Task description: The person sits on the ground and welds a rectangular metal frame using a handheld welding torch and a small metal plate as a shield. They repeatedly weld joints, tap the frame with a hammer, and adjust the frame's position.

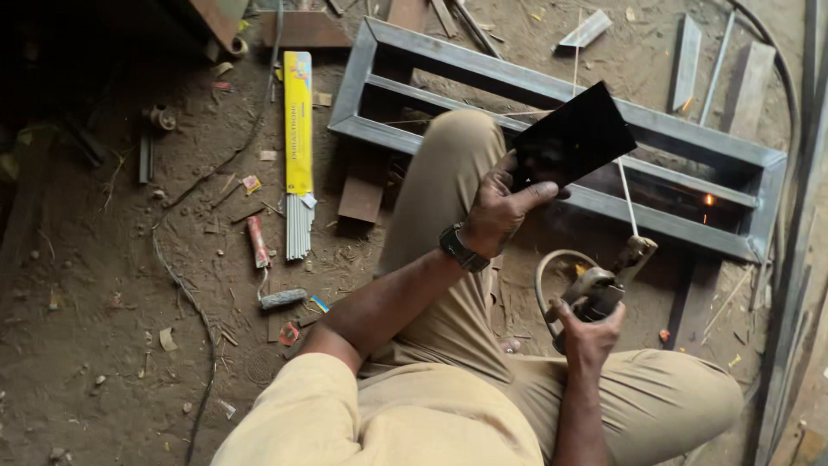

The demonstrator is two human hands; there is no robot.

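My left hand [498,210], with a watch on its wrist, holds up a dark rectangular glass plate [573,136] over my bent knee. Lower right, my right hand [590,335] grips a welding electrode holder [604,289] with a looped cable. A thin welding rod [628,198] rises from the holder's jaw and passes behind the plate. Beyond both hands, a grey rectangular steel frame [552,86] lies on the dirt floor. A small orange glowing spot [707,200] shows at its right end.
A long yellow electrode box [297,121] lies left of the frame, with bare rods [299,229] sticking out. Metal offcuts, scraps and a dark cable [203,328] litter the dirt floor. Steel bars [687,60] lie at the top right.
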